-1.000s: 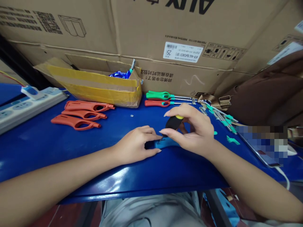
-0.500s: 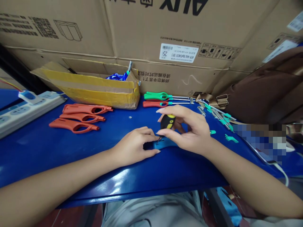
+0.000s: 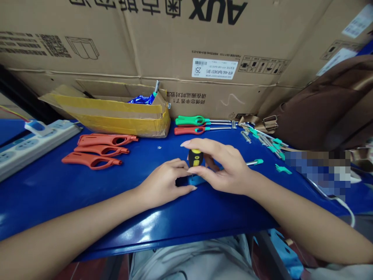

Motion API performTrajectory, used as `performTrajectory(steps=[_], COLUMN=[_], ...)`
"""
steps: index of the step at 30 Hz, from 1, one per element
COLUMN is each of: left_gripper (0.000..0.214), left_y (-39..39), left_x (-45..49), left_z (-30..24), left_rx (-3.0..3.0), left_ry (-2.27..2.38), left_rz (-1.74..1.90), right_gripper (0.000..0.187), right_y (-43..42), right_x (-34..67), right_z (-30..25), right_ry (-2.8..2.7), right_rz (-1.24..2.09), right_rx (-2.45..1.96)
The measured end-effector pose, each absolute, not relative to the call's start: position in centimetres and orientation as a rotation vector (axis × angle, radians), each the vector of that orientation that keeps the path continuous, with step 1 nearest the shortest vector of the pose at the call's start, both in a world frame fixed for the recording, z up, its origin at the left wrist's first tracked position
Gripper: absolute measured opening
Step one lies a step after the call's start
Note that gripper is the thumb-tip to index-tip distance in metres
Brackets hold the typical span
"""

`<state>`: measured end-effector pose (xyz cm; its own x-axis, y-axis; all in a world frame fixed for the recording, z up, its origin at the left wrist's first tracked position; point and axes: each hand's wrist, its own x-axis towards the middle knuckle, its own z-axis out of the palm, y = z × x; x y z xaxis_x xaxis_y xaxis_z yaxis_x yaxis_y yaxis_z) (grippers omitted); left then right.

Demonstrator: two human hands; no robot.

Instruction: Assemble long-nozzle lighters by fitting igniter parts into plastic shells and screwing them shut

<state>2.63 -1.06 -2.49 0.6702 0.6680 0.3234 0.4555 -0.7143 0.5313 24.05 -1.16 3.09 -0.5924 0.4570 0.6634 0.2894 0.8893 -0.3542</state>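
Observation:
My right hand (image 3: 224, 167) grips a short screwdriver with a black and yellow handle (image 3: 195, 157), held nearly upright with its tip down on a blue plastic handle piece (image 3: 196, 180). My left hand (image 3: 166, 182) is curled with its fingertips pinching the left end of that blue piece and pressing it to the blue table (image 3: 87, 186). A metal rod with a green tip (image 3: 254, 162) sticks out to the right behind my right hand.
Three orange handle shells (image 3: 96, 149) lie at left, beside a white power strip (image 3: 32, 140). A taped cardboard box (image 3: 116, 112) stands behind them. Green and red finished tools (image 3: 201, 125), loose green-tipped rods (image 3: 268, 142), a brown bag (image 3: 323, 109) and big cartons (image 3: 175, 46) ring the back.
My right hand has swung the screwdriver from slanted to nearly upright and shifted slightly left. The left hand has stayed on the blue piece.

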Motion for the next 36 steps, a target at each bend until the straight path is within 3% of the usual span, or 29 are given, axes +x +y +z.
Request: performTrajectory(steps=[9, 14, 19, 27, 36], left_gripper=[0.037, 0.042, 0.042, 0.038, 0.039], left_y=[-0.8, -0.7, -0.4, 0.2, 0.9], left_x=[2.5, 2.3, 2.4, 2.9, 1.9], left_z=[-1.1, 0.0, -0.8, -2.2, -2.2], left_rx=[2.569, 2.707, 2.707, 2.674, 2.668], left_ry=[0.919, 1.030, 1.019, 0.913, 0.906], left_rz=[0.607, 0.432, 0.503, 0.554, 0.555], right_gripper=[0.034, 0.021, 0.009, 0.027, 0.020], right_y=[-0.5, 2.3, 5.2, 6.7, 6.9], right_x=[24.9, 29.5, 34.0, 37.6, 38.4], right_z=[5.4, 5.7, 3.9, 2.2, 2.2], right_ry=[-1.866, -2.037, -2.221, -2.444, -2.468], right_rz=[0.584, 0.320, 0.130, 0.215, 0.200], right_rx=[-0.623, -0.843, -1.249, -1.540, -1.592])
